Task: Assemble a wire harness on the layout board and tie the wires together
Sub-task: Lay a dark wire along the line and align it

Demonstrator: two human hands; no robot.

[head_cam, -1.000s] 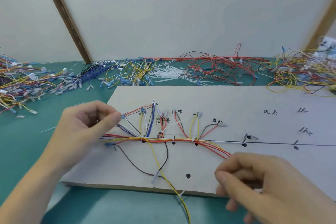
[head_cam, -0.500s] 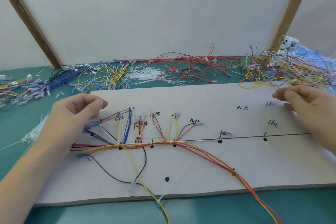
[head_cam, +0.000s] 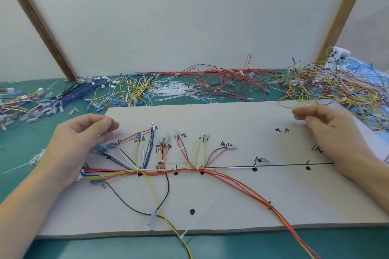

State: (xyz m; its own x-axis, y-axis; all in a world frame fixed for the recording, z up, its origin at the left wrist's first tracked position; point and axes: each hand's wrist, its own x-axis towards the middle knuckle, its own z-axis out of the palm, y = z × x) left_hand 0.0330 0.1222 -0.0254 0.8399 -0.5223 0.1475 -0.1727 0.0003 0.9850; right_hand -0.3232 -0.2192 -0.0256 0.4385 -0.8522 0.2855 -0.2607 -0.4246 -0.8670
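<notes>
- A wire harness (head_cam: 168,171) is laid out along a black line drawn on a pale grey layout board (head_cam: 242,124); red, yellow, white and black wires are run together as a trunk, and short branches in blue, white, yellow, red and black are fanned upward to handwritten marks.
- A white cable tie (head_cam: 197,167) is seen around the trunk at one branch point; a red and yellow bundle (head_cam: 263,197) is led off the near edge of the board, and a yellow and a black wire are hung over that edge too.
- Black dots are marked along and below the line.
- The board is carried by a teal bench (head_cam: 25,149); loose wires (head_cam: 227,84) in red, yellow and blue and a heap of white cable ties (head_cam: 172,90) are strewn behind it, against white panels with brown wooden frames.
- The left hand (head_cam: 73,143) is rested on the left end of the harness, its fingers loosely curled over the blue connectors; whether anything is pinched cannot be told.
- The right hand (head_cam: 334,132) is rested on the right part of the board, fingers relaxed and holding nothing, well apart from the harness, which lies to its left.
</notes>
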